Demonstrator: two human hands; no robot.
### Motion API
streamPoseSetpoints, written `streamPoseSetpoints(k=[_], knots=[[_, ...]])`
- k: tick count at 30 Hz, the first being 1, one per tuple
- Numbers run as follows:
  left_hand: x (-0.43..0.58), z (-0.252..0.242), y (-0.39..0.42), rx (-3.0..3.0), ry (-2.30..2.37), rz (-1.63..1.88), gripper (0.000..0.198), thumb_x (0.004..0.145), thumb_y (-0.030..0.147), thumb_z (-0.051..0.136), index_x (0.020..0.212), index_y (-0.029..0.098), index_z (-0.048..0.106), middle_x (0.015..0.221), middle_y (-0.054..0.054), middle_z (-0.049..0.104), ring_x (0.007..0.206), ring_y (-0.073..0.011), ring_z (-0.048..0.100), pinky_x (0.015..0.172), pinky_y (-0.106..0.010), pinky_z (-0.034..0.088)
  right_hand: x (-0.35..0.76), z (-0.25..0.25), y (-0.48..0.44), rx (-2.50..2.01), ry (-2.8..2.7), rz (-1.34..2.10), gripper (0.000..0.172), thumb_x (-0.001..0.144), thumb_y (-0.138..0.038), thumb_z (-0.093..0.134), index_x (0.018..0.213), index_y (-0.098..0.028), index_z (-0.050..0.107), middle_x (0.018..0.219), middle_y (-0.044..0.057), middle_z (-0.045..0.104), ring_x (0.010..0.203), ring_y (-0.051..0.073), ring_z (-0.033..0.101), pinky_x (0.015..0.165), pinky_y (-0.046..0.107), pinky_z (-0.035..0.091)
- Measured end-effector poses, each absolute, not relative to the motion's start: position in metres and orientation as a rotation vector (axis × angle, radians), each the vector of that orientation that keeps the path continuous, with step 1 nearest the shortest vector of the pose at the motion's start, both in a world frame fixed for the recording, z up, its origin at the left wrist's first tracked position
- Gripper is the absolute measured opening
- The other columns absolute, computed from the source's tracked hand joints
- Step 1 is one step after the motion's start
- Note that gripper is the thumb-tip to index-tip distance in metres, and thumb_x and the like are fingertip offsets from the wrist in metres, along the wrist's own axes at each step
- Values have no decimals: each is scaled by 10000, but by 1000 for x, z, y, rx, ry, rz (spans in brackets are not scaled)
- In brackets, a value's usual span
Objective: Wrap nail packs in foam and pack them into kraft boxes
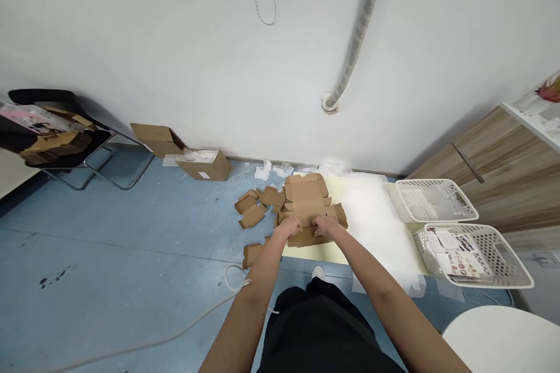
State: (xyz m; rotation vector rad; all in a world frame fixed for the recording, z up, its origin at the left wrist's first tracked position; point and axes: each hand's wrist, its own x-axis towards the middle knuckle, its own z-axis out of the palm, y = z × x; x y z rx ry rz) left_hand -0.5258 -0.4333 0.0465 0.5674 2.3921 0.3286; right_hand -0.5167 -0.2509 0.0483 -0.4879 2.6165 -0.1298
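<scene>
A flat, partly folded cardboard box (307,207) lies before me on a pale yellow sheet, its large lid panel spread toward the wall. My left hand (291,226) is closed on the box's near left part, fingers curled over the edge. At the near right part, my right hand (322,226) grips the same box with bent fingers; the fingertips of both hands are partly hidden. Side flaps stick out to the left and right of the box. Left of it, smaller unfolded cardboard pieces (252,214) lie on the floor.
Two white plastic baskets (457,287) stand at the right by a wooden cabinet (499,157). An open carton (205,170) sits near the wall, and a chair (90,154) holding cardboard is far left. A white cable (188,331) crosses the blue floor. A round white table (503,338) is lower right.
</scene>
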Motion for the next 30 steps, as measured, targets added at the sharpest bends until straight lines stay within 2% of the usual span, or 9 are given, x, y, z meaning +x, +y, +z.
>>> streamPoseSetpoints(k=[2, 5, 12, 14, 17, 20, 24, 30], knots=[[-517, 51, -432, 579, 2456, 329, 177, 868, 183, 559, 870, 215, 732, 932, -41, 743, 938, -198, 679, 811, -274, 501, -513, 48, -253, -514, 2632, -115, 203, 717, -185, 717, 919, -211, 716, 1000, 68, 709, 910, 211, 666, 805, 289, 473], [-497, 60, -430, 609, 2567, 319, 226, 906, 163, 485, 926, 188, 709, 1004, -93, 719, 973, -225, 668, 867, -334, 494, -502, 49, -253, -572, 2671, -125, 296, 774, -126, 631, 1062, -177, 677, 1206, 126, 635, 1085, 239, 612, 924, 331, 443], [-456, 81, -436, 780, 2883, 392, 330, 963, 149, 332, 1034, 204, 649, 1038, -94, 680, 1018, -227, 628, 913, -370, 491, -477, 61, -248, -644, 2904, -252, 405, 919, -101, 413, 1263, -190, 608, 1211, 121, 662, 1129, 225, 583, 951, 355, 440], [-452, 89, -439, 878, 2990, 498, 357, 955, 131, 331, 1126, 210, 634, 1144, -88, 676, 1067, -223, 623, 951, -375, 483, -470, 74, -249, -621, 2992, -275, 411, 934, -108, 399, 1280, -189, 604, 1231, 117, 662, 1140, 223, 581, 970, 364, 434], [-449, 106, -436, 1055, 3085, 659, 437, 946, 106, 311, 1283, 196, 574, 1328, -90, 611, 1225, -221, 563, 1084, -403, 404, -454, 102, -244, -574, 3162, -276, 420, 940, -111, 411, 1317, -188, 581, 1295, 114, 633, 1174, 225, 564, 997, 374, 426], [-444, 127, -421, 1301, 3084, 808, 494, 945, 94, 280, 1362, 200, 523, 1358, -79, 599, 1298, -204, 516, 1150, -424, 342, -426, 132, -229, -413, 3332, -229, 453, 944, -107, 411, 1372, -189, 532, 1344, 114, 600, 1207, 234, 539, 1010, 386, 421], [-423, 152, -378, 1652, 2900, 909, 527, 939, 76, 273, 1406, 206, 481, 1388, -67, 577, 1326, -192, 491, 1153, -434, 353, -366, 163, -195, -60, 3458, -149, 467, 958, -121, 388, 1412, -182, 485, 1372, 117, 575, 1246, 247, 505, 1030, 406, 407], [-358, 165, -292, 2088, 2455, 898, 576, 909, 43, 283, 1444, 199, 431, 1419, -73, 546, 1358, -189, 455, 1172, -459, 331, -237, 173, -139, 557, 3450, -105, 513, 940, -95, 383, 1438, -197, 451, 1420, 105, 536, 1299, 252, 463, 1072, 428, 372]])
